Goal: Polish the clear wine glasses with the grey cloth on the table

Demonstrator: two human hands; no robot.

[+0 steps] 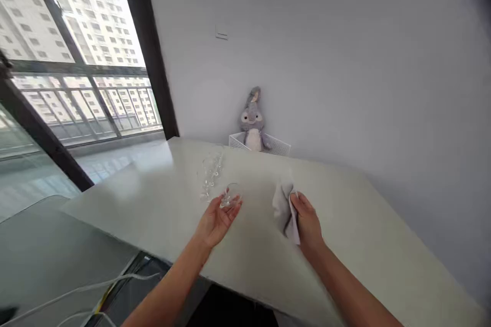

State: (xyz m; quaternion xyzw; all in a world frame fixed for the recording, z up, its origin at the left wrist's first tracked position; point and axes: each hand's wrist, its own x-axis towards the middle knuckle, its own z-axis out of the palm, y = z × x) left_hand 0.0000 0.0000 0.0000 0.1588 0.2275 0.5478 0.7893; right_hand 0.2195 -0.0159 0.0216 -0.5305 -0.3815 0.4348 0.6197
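Transparent vessel [231, 195], held in the left hand [218, 220] above the near-middle part of the pale surface [249, 263]; that hand is turned palm up, its fingers curled around the vessel's near side. At the very near left, white cables [130, 276] run beside the surface's near edge. To the right, level with the vessel and well apart from it, the right hand [309, 222] grips a pale grey cloth [283, 207], thumb pressed on it, the folds hanging toward the left. Just beyond the left hand, a cluster of other transparent pieces [211, 169] stands on the surface; their outlines are too faint to count. At the far edge, a grey plush toy [252, 118] sits upright in a white mesh basket [280, 146] near the wall [345, 61], which carries a switch plate [221, 32]. Far left, tall buildings [99, 5] show through dark-framed glass.
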